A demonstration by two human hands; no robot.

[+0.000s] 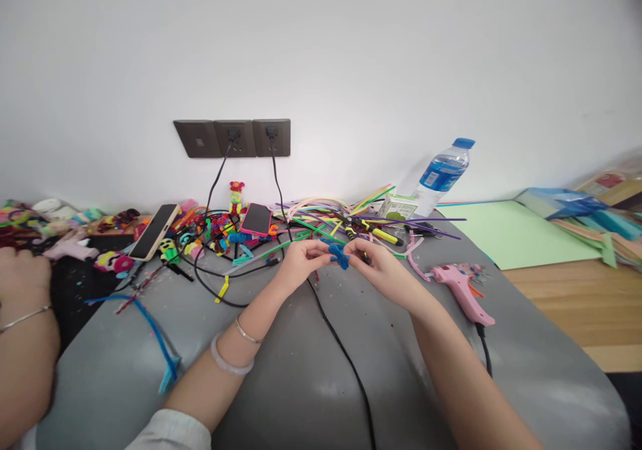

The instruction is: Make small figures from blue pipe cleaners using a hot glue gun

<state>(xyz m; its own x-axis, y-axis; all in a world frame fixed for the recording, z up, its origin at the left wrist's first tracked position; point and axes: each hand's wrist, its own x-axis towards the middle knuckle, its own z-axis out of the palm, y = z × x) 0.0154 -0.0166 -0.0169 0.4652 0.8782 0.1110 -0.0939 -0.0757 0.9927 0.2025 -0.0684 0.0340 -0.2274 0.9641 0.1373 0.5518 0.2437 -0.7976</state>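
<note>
My left hand (pixel 299 263) and my right hand (pixel 378 267) meet over the middle of the grey table (pixel 311 376). Both pinch a small blue twisted pipe-cleaner piece (pixel 340 255) between their fingertips. My left wrist wears a pale bangle and a thin bracelet. Just behind my hands lies a heap of coloured pipe cleaners (pixel 326 219) with yellow-handled pliers (pixel 374 231) among them. A black cable (pixel 341 350) runs under my hands towards me.
A pink glue gun (pixel 461 288) lies to the right. A water bottle (pixel 441 172), two phones (pixel 153 231) (pixel 256 219) and small craft figures sit near the wall sockets (pixel 233 137). A long blue pipe cleaner (pixel 150 326) lies left. Another person's arm (pixel 23 329) is at far left. Green paper (pixel 506 233) lies right.
</note>
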